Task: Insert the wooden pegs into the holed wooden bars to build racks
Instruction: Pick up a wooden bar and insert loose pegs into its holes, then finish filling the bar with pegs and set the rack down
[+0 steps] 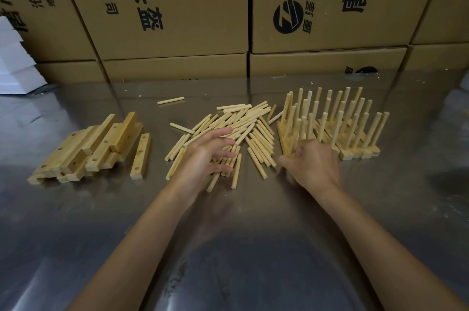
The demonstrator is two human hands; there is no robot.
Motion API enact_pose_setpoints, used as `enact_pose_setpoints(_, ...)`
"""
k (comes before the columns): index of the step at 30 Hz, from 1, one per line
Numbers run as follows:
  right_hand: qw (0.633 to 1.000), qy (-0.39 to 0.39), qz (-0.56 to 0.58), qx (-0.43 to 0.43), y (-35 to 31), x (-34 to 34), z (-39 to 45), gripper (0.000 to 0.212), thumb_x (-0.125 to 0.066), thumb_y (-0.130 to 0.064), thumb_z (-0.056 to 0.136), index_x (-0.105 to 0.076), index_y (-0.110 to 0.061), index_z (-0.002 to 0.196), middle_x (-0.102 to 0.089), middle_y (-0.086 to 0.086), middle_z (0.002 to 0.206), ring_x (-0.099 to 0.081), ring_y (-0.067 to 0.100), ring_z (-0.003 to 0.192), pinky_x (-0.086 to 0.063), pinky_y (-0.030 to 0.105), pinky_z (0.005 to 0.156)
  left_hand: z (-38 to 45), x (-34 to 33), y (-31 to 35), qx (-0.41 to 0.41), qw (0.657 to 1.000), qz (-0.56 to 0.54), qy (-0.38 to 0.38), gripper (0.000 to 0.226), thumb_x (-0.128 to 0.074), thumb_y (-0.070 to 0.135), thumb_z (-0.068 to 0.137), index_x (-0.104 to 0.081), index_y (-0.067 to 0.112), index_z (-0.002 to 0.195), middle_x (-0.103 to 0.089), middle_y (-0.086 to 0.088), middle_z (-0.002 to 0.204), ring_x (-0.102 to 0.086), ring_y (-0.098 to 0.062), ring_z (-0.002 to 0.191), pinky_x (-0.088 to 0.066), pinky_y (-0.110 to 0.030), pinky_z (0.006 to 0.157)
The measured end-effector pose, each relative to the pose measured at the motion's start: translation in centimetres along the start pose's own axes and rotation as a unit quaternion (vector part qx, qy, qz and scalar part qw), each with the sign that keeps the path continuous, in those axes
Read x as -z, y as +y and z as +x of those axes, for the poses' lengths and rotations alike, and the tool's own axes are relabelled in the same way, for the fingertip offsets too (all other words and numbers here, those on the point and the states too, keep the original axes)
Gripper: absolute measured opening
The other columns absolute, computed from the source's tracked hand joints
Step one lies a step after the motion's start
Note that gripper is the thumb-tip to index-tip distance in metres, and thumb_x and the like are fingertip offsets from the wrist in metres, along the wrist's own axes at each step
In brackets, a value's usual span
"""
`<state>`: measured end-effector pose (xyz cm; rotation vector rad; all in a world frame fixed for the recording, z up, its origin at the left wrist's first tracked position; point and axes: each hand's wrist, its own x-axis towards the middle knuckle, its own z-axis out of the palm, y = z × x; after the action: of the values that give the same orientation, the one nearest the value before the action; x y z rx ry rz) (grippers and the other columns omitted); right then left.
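The right hand (313,164) is curled, its fingers closed on the near left corner of the built racks (330,130); whether it pinches a peg or the bar there cannot be told. The left hand (206,155) hangs with fingers straight and spread over the near part of the loose peg pile (243,130), holding nothing.

From the hands, the racks stand at about one o'clock: pale wooden bars laid side by side, each bristling with upright round pegs that lean slightly this way and that. The loose pegs lie at twelve o'clock, a scattered heap of short, smooth, light-coloured dowels pointing mostly along one diagonal, with a single stray peg (170,100) apart at eleven o'clock. At nine o'clock, well apart from the pegs, lies a rough stack of holed bars (86,150), squared yellow-tan lengths with round holes drilled along their faces; one bar (140,159) lies alone just beside the stack's right edge.

Everything rests on a table (228,247) of dull brushed metal, smeared and reflecting light, with small wood chips scattered toward the back. Behind it rises a wall of stacked cardboard boxes (177,18) printed with black characters and a round logo. White foam blocks (15,61) sit at the far left.
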<state>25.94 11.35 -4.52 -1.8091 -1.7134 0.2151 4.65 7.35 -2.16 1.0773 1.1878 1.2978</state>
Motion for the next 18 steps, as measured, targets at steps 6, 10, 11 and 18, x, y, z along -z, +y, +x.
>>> enact_pose_setpoints(6, 0.998, -0.030, -0.052, 0.002, 0.3, 0.7, 0.3, 0.033, -0.066, -0.034, 0.084, -0.059, -0.011, 0.062, -0.059, 0.004, 0.062, -0.059, 0.023, 0.063, -0.053, 0.036, 0.067, 0.2, 0.5, 0.0, -0.059, 0.989, 0.100, 0.092, 0.020, -0.061, 0.013, 0.094, -0.075, 0.025, 0.103, -0.072, 0.004, 0.106, -0.069, -0.014, 0.087, -0.055, -0.021, 0.065)
enact_pose_setpoints(10, 0.997, -0.067, -0.042, 0.010, 0.4, 1.0, 0.2, 0.047, -0.061, -0.045, 0.088, -0.066, -0.013, 0.055, -0.061, 0.001, 0.053, -0.061, 0.018, 0.057, -0.054, 0.034, 0.068, 0.8, 2.8, -0.1, -0.150, 0.880, 0.385, 0.233, 0.027, -0.053, 0.013, 0.098, -0.066, 0.023, 0.120, -0.063, 0.001, 0.117, -0.056, -0.015, 0.110, -0.046, -0.026, 0.089)
enact_pose_setpoints(11, 0.996, -0.079, -0.037, 0.016, 0.2, 1.0, 0.0, 0.050, -0.059, -0.047, 0.089, -0.069, -0.012, 0.056, -0.062, -0.001, 0.052, -0.061, 0.016, 0.055, -0.053, 0.031, 0.066, 1.0, 3.8, -0.1, -0.141, 0.837, 0.464, 0.254, 0.033, -0.053, 0.013, 0.096, -0.061, 0.019, 0.127, -0.058, -0.006, 0.126, -0.051, -0.023, 0.120, -0.042, -0.036, 0.099)
enact_pose_setpoints(18, 0.991, -0.084, 0.012, 0.107, -1.9, -0.7, -2.1, 0.027, -0.059, -0.041, 0.091, -0.058, -0.023, 0.070, -0.059, -0.006, 0.060, -0.057, 0.012, 0.061, -0.044, 0.028, 0.056, 1.5, 7.9, -0.3, 0.049, 0.761, 0.597, 0.250, 0.056, -0.057, 0.015, 0.092, -0.038, 0.003, 0.143, -0.041, -0.028, 0.142, -0.035, -0.045, 0.131, -0.030, -0.052, 0.111)
